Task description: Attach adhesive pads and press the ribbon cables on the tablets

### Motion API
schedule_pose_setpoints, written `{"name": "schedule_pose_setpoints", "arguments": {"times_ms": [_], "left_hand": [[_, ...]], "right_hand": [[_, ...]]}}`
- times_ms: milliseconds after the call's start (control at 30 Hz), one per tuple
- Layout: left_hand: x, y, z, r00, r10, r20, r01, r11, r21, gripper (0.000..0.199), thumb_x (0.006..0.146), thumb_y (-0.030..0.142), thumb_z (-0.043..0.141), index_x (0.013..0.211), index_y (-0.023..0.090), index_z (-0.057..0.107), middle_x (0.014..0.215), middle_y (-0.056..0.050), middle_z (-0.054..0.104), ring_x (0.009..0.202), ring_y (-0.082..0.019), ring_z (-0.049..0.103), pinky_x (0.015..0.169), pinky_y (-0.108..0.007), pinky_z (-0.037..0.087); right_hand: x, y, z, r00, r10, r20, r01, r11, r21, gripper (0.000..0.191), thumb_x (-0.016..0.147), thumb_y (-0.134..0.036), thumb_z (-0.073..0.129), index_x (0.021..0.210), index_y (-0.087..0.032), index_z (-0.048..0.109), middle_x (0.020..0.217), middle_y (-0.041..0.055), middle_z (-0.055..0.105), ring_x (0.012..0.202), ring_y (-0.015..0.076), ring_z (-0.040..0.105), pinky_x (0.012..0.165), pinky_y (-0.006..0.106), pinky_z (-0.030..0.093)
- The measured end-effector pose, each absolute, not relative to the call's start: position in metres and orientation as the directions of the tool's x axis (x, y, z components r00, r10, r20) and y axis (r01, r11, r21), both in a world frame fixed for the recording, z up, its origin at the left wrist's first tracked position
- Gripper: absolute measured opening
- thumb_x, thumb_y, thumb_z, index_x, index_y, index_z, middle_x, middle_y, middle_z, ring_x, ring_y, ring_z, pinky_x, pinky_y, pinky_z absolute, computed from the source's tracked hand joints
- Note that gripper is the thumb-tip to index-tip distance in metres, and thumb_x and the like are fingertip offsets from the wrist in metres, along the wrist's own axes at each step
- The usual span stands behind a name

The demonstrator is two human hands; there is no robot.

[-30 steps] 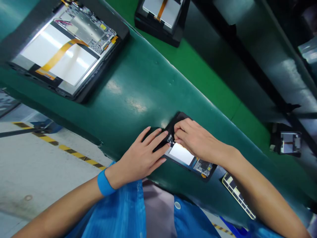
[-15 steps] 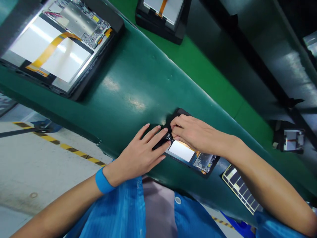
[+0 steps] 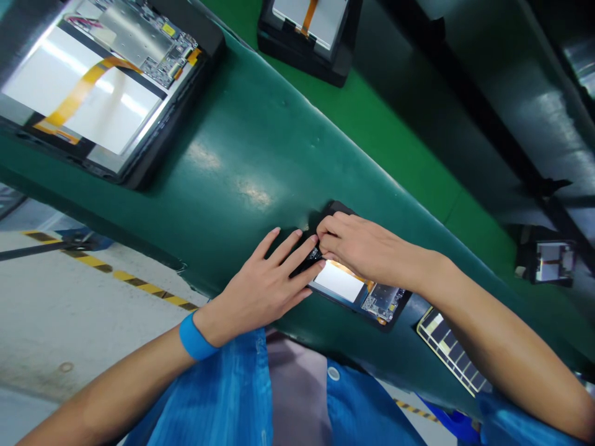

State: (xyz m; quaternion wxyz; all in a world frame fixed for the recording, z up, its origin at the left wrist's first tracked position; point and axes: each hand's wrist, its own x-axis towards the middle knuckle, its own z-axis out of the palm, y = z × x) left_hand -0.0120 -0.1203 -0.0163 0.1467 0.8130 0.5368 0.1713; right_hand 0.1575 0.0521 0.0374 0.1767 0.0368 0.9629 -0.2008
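An opened tablet (image 3: 338, 282) lies in a black holder on the green bench, its white battery and circuit board exposed. My left hand (image 3: 266, 286), a blue band round its wrist, rests with fingers spread at the tablet's left end; the fingertips touch its dark edge. Over the tablet's upper left part, my right hand (image 3: 357, 243) is closed, thumb and fingers pinched together close to the left fingertips. Whatever the pinch holds is hidden by the hand. An orange flex cable (image 3: 370, 286) shows partly below my right hand.
A larger-looking opened tablet (image 3: 88, 87) in a black holder lies at the upper left of the bench (image 3: 260, 130). Another device (image 3: 311, 21) sits on the green strip beyond, and one (image 3: 554, 261) at far right. A partitioned tray (image 3: 449, 347) lies under my right forearm.
My left fingers have shifted slightly right and up, nearer my right fingertips. My right hand stays over the same end of the tablet. The whole view has moved a little.
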Motion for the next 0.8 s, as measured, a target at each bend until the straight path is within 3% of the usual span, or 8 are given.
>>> {"name": "schedule_pose_setpoints", "arguments": {"times_ms": [167,433,600,800], "left_hand": [[-0.012,-0.119,-0.017,0.359,0.929,0.088,0.834,-0.362,0.417,0.048,0.100,0.043,0.058,0.145,0.029,0.054,0.159,-0.012,0.045,0.146,-0.039,0.041,0.120,-0.064,0.029],[-0.013,-0.116,-0.010,0.375,0.923,0.090,0.844,-0.380,0.378,0.043,0.101,0.042,0.056,0.141,0.026,0.058,0.156,-0.012,0.049,0.145,-0.041,0.042,0.118,-0.067,0.030],[-0.015,-0.113,-0.007,0.387,0.916,0.102,0.840,-0.396,0.372,0.041,0.101,0.043,0.056,0.137,0.025,0.060,0.157,-0.013,0.048,0.142,-0.041,0.045,0.116,-0.068,0.034],[-0.016,-0.106,-0.009,0.402,0.912,0.077,0.853,-0.404,0.332,0.048,0.101,0.045,0.055,0.145,0.027,0.054,0.160,-0.014,0.043,0.144,-0.043,0.042,0.116,-0.069,0.031]], "right_hand": [[0.158,0.051,0.036,-0.943,0.025,-0.331,0.153,0.918,-0.366,0.029,0.108,-0.019,0.039,0.095,-0.017,0.065,0.106,0.0095,0.062,0.089,0.0219,0.052,0.077,0.037,0.045],[0.159,0.054,0.042,-0.933,0.098,-0.347,0.260,0.851,-0.457,0.019,0.103,-0.021,0.049,0.095,-0.016,0.065,0.111,0.0108,0.059,0.095,0.0216,0.059,0.083,0.036,0.053],[0.173,0.059,0.052,-0.930,0.271,-0.247,0.355,0.834,-0.422,0.021,0.105,-0.026,0.045,0.113,-0.015,0.061,0.119,0.0134,0.059,0.099,0.0233,0.062,0.083,0.040,0.057],[0.204,0.044,0.057,-0.919,0.391,-0.042,0.376,0.841,-0.389,0.022,0.105,-0.026,0.047,0.119,-0.014,0.060,0.120,0.0161,0.062,0.107,0.0265,0.062,0.089,0.044,0.058]]}}
